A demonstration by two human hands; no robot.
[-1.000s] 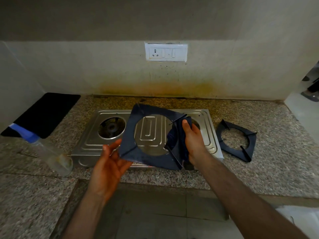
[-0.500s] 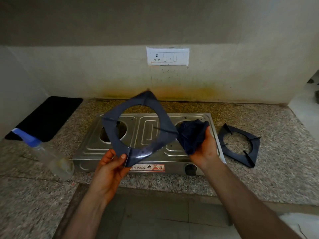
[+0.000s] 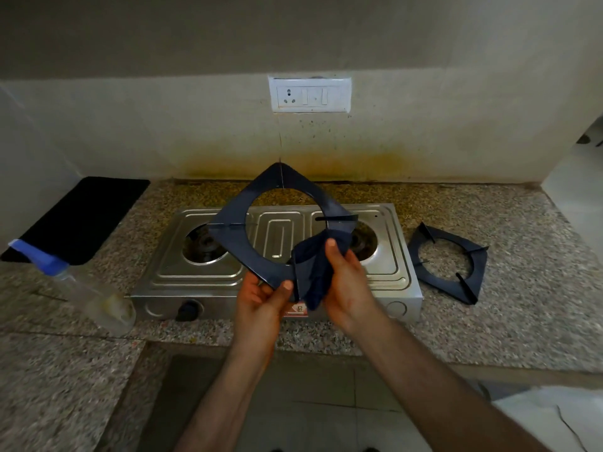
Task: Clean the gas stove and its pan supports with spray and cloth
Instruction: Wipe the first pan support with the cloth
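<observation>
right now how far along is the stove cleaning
Done: both supports are off the stove; one pan support lies on the counter to its right. In hand: the left hand pinches the other support by a corner while the right hand presses the dark cloth on it. Left: the stove top itself, judging by the spray bottle lying aside.

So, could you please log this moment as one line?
left hand pinches pan support corner | right hand wipes it with cloth | second support on counter
</observation>
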